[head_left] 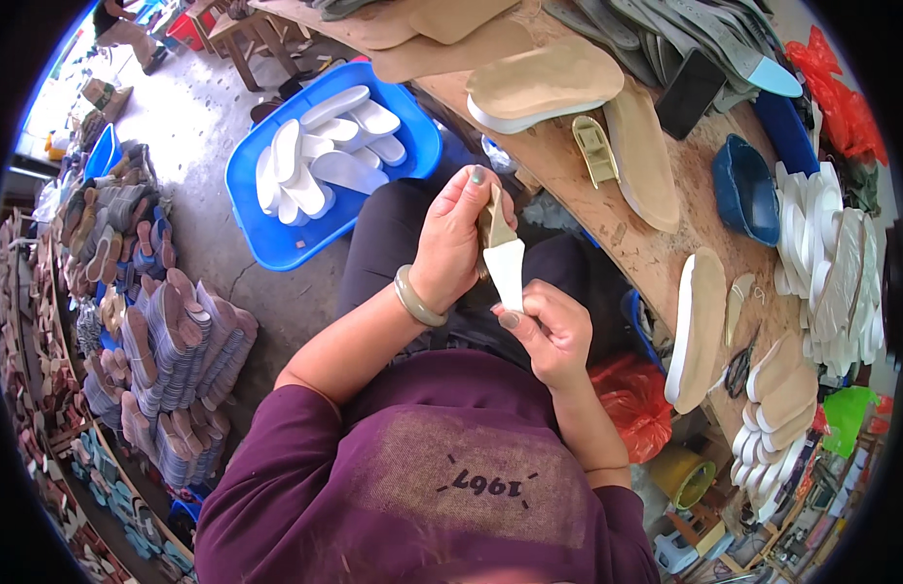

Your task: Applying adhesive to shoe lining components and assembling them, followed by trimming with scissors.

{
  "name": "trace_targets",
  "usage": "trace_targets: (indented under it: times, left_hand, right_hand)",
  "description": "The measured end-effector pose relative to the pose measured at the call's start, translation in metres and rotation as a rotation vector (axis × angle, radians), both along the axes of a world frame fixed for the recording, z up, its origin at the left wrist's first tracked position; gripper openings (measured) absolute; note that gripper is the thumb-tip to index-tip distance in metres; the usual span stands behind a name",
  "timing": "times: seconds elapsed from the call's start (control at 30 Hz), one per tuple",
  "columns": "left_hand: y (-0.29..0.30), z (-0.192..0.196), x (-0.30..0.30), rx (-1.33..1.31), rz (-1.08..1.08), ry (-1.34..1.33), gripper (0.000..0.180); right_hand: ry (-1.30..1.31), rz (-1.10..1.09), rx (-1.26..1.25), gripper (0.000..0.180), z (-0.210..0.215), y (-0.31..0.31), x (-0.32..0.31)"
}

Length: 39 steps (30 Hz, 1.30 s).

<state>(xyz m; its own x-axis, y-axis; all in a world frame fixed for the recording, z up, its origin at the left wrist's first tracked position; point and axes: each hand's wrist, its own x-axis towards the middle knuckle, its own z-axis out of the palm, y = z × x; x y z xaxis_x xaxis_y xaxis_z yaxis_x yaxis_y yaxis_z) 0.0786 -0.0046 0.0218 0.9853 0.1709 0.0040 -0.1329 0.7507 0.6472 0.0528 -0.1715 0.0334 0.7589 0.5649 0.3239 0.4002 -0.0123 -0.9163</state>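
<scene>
Above my lap, both hands are closed on a narrow tan and white piece of sole material (505, 268). My left hand (454, 234), with a pale bangle at its wrist, pinches the tan upper end between thumb and fingers. Lower down, my right hand (552, 334) grips the pointed white end. The piece looks bent or folded; its ends are hidden in my fingers. To the left of my knees, a blue tub (276, 255) holds several white soles (346, 171). On the wooden bench (656, 255) to the right lie tan-topped soles (544, 80) with white edges.
The bench also carries a phone (691, 92), a blue bowl (745, 190), black-handled scissors (740, 364), stacked white soles (831, 268) and grey soles (631, 39). A red plastic bag (631, 407) sits beneath its edge. Bundled soles (179, 346) stand on the floor at left.
</scene>
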Motion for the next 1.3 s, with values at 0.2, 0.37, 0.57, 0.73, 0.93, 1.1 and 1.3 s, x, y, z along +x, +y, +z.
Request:
trace_targets:
  times: [0.2, 0.37, 0.57, 0.73, 0.93, 1.1, 1.3]
  left_hand:
    - [0.016, 0.000, 0.013, 0.112, 0.066, -0.233, 0.033]
    - [0.031, -0.005, 0.011, 0.419, 0.051, -0.323, 0.035]
    - [0.025, 0.009, -0.018, 0.605, -0.049, -0.061, 0.053]
    - [0.018, -0.002, -0.021, 0.426, -0.156, 0.087, 0.040]
    - [0.010, -0.002, -0.053, 0.511, 0.052, 0.126, 0.024]
    - [-0.004, 0.018, -0.056, 0.457, 0.045, 0.030, 0.023]
    - [0.012, 0.029, -0.057, 0.232, -0.022, 0.194, 0.027]
  right_hand:
    - [0.613, 0.257, 0.187, 0.047, -0.013, -0.002, 0.029]
    - [0.708, 0.291, 0.018, 0.034, 0.019, 0.027, 0.046]
    - [0.364, 0.052, -0.172, 0.023, 0.004, 0.035, 0.047]
    - [0.042, 0.045, -0.253, 0.018, 0.021, 0.029, 0.037]
    - [0.023, 0.166, -0.251, 0.030, 0.002, 0.021, 0.020]
    - [0.052, 0.194, -0.229, 0.029, 0.023, 0.004, 0.010]
    - [-0.098, 0.236, -0.233, 0.026, 0.016, -0.031, 0.003]
